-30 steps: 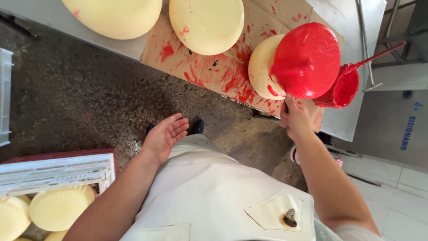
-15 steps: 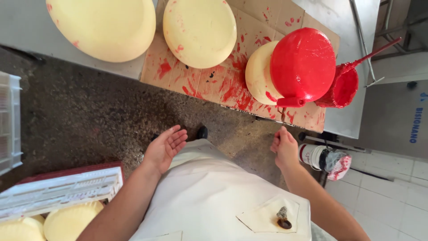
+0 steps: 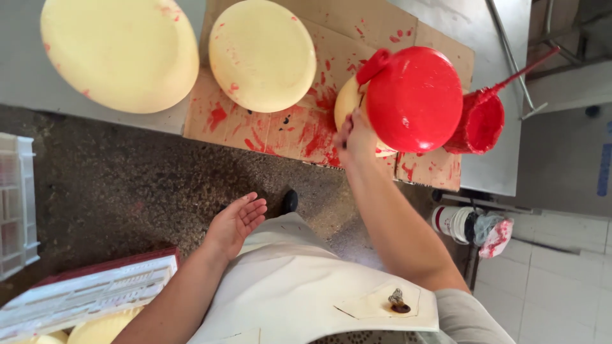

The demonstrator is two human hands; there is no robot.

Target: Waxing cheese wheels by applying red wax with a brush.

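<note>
Right hand (image 3: pixel 354 137) reaches to the table edge and rests against the uncoated yellow cheese wheel (image 3: pixel 347 105) that sits under the red-coated wheel (image 3: pixel 413 99), at about 1 o'clock in the head view; whether the fingers actually grip it cannot be told. Left hand (image 3: pixel 234 223) hangs free at 7 o'clock, palm up, fingers relaxed, holding nothing. Stack stands on paint-stained cardboard (image 3: pixel 280 127); red pot with brush (image 3: pixel 481 121) touches it at 3 o'clock.
</note>
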